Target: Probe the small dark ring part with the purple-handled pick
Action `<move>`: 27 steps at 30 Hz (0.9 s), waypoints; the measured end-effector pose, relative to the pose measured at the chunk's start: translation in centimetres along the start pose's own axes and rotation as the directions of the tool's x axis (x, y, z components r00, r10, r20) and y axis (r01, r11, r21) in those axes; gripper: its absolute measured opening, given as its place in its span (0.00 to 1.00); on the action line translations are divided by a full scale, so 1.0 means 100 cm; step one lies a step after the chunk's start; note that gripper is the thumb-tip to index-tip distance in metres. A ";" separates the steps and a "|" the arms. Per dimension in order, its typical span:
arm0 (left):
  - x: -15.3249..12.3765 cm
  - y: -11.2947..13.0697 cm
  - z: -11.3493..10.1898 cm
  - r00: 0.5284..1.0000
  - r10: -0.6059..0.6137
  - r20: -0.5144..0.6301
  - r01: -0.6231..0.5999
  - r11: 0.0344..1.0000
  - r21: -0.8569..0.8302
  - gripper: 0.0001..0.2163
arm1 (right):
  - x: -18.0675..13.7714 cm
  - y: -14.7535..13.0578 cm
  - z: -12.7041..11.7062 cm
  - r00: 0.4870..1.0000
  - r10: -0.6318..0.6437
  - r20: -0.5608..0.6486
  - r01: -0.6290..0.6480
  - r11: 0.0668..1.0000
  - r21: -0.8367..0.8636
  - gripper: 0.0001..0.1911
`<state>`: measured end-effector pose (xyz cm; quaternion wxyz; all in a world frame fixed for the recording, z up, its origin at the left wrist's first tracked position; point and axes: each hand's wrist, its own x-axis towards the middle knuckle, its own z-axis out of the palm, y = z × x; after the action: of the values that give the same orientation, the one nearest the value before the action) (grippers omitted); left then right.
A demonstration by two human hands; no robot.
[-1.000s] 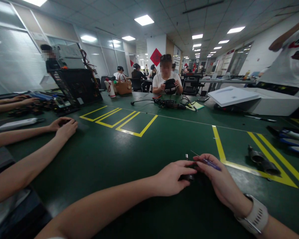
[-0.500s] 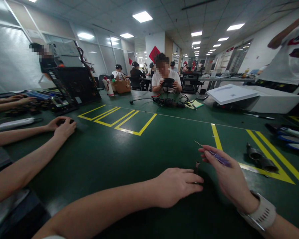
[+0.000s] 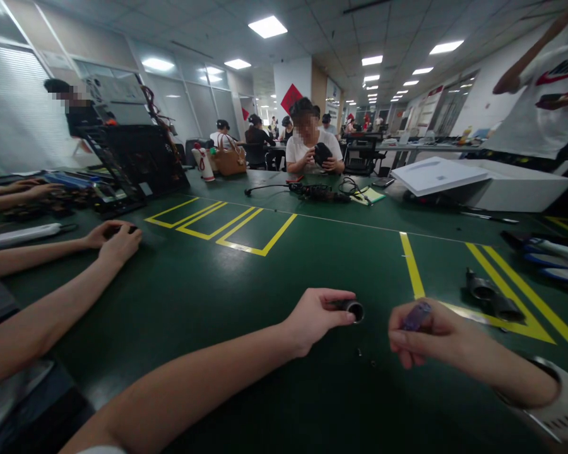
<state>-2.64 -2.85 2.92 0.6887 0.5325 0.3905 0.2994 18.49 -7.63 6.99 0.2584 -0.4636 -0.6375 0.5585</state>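
Note:
My left hand (image 3: pixel 312 320) grips a dark metal tubular part (image 3: pixel 355 310) between thumb and fingers, its round open end turned toward my right hand. A short gap to the right, my right hand (image 3: pixel 430 334) is closed around a screwdriver (image 3: pixel 417 315) with a purple see-through handle; its shaft is hidden. On the green table (image 3: pixel 246 296) below and between the hands lie two tiny pieces, a small metal bit (image 3: pixel 358 353) and a smaller dark one (image 3: pixel 373 364), too small to name.
Another dark metal tubular part (image 3: pixel 495 299) lies within yellow tape at right. At left, a co-worker's hands (image 3: pixel 118 243) hold something dark. A white box (image 3: pixel 520 183) stands at the far right. A cabled device (image 3: pixel 319 191) lies across the table before a seated person (image 3: pixel 312 148).
My left hand has lifted and turned, bringing the tubular part's round opening into view. My right hand has rotated and moved slightly down, so the screwdriver's shaft no longer shows. Two tiny pieces are now visible.

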 end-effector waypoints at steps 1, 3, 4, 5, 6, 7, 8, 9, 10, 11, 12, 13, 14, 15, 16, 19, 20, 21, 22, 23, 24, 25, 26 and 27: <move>-0.002 0.002 0.002 1.000 0.003 -0.002 -0.003 1.000 -0.030 0.20 | 0.001 0.002 0.002 1.000 0.000 -0.014 0.000 1.000 -0.025 0.10; -0.004 0.005 0.004 1.000 0.013 0.005 -0.012 0.997 -0.074 0.19 | 0.004 0.004 0.005 0.999 -0.015 -0.046 0.013 0.999 -0.051 0.10; -0.005 0.005 0.005 1.000 0.012 0.011 -0.011 0.996 -0.093 0.20 | 0.005 0.005 0.006 0.998 -0.023 -0.055 0.020 0.998 -0.061 0.11; -0.005 0.005 0.006 1.000 0.007 0.018 -0.005 0.994 -0.108 0.20 | 0.005 0.005 0.006 0.998 -0.027 -0.062 0.023 0.997 -0.072 0.11; -0.005 0.004 0.006 1.000 -0.002 0.024 0.005 0.993 -0.120 0.21 | 0.006 0.004 0.006 0.997 -0.029 -0.066 0.023 0.996 -0.084 0.12; -0.004 0.003 0.006 1.000 -0.011 0.023 0.014 0.992 -0.129 0.22 | 0.006 0.003 0.005 0.997 -0.029 -0.066 0.022 0.995 -0.096 0.12; -0.004 0.002 0.006 1.000 -0.018 0.023 0.021 0.991 -0.134 0.22 | 0.005 0.002 0.004 0.997 -0.031 -0.064 0.024 0.994 -0.104 0.12; -0.003 0.002 0.006 0.999 -0.022 0.026 0.026 0.990 -0.137 0.22 | 0.005 0.002 0.004 0.997 -0.038 -0.060 0.031 0.994 -0.104 0.13; -0.003 0.001 0.006 0.999 -0.022 0.028 0.026 0.990 -0.137 0.22 | 0.005 0.001 0.003 0.997 -0.053 -0.060 0.047 0.994 -0.101 0.13; -0.003 0.001 0.005 0.999 -0.020 0.031 0.024 0.990 -0.138 0.22 | 0.004 0.001 0.002 0.995 -0.077 -0.062 0.071 0.993 -0.093 0.13; -0.003 0.001 0.005 0.999 -0.014 0.032 0.018 0.990 -0.137 0.22 | 0.003 0.002 0.001 0.991 -0.112 -0.068 0.106 0.991 -0.082 0.14; -0.004 0.002 0.004 0.999 -0.010 0.031 0.014 0.991 -0.136 0.22 | 0.003 0.002 0.001 0.985 -0.150 -0.085 0.144 0.987 -0.071 0.14; -0.004 0.002 0.004 1.000 -0.006 0.027 0.010 0.991 -0.134 0.21 | 0.002 0.003 0.000 0.975 -0.191 -0.114 0.184 0.981 -0.067 0.14; -0.004 0.003 0.004 1.000 -0.003 0.018 0.005 0.991 -0.134 0.21 | 0.001 0.003 0.000 0.960 -0.236 -0.153 0.227 0.971 -0.073 0.14; -0.004 0.003 0.005 1.000 0.002 0.011 -0.001 0.991 -0.134 0.21 | 0.001 0.004 0.001 0.940 -0.281 -0.194 0.267 0.959 -0.092 0.14; -0.003 0.000 0.004 1.000 0.019 0.003 -0.018 0.991 -0.133 0.22 | 0.000 0.002 0.002 0.886 -0.385 -0.260 0.342 0.919 -0.195 0.13; -0.003 -0.001 0.004 0.999 0.041 0.011 -0.039 0.992 -0.120 0.22 | 0.000 0.001 0.002 0.878 -0.404 -0.256 0.352 0.908 -0.227 0.13; -0.003 -0.002 0.003 0.996 0.084 0.026 -0.082 0.993 -0.080 0.22 | -0.001 -0.001 0.001 0.878 -0.410 -0.248 0.350 0.902 -0.253 0.13; -0.002 -0.004 0.002 0.987 0.154 0.043 -0.154 0.988 -0.002 0.22 | -0.001 -0.003 0.000 0.882 -0.408 -0.237 0.343 0.899 -0.273 0.13; -0.003 -0.004 0.001 0.967 0.245 0.069 -0.252 0.961 0.113 0.20 | -0.002 -0.005 -0.001 0.885 -0.404 -0.233 0.335 0.898 -0.285 0.13; -0.003 -0.004 -0.001 0.933 0.340 0.116 -0.359 0.898 0.253 0.19 | -0.003 -0.006 -0.003 0.888 -0.397 -0.233 0.326 0.899 -0.291 0.13; -0.004 -0.003 -0.002 0.892 0.414 0.179 -0.451 0.798 0.400 0.18 | -0.005 -0.007 -0.006 0.887 -0.396 -0.239 0.323 0.900 -0.292 0.13; -0.005 -0.002 -0.003 0.857 0.449 0.253 -0.512 0.684 0.520 0.17 | -0.006 -0.008 -0.008 0.882 -0.399 -0.252 0.324 0.900 -0.291 0.13; -0.006 -0.001 -0.004 0.833 0.449 0.324 -0.547 0.575 0.609 0.17 | -0.008 -0.008 -0.010 0.876 -0.403 -0.266 0.326 0.900 -0.290 0.13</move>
<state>-3.29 -3.20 2.93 0.3568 0.8528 0.2589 0.2801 19.45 -7.77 8.16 0.4023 -0.4456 -0.7253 0.3369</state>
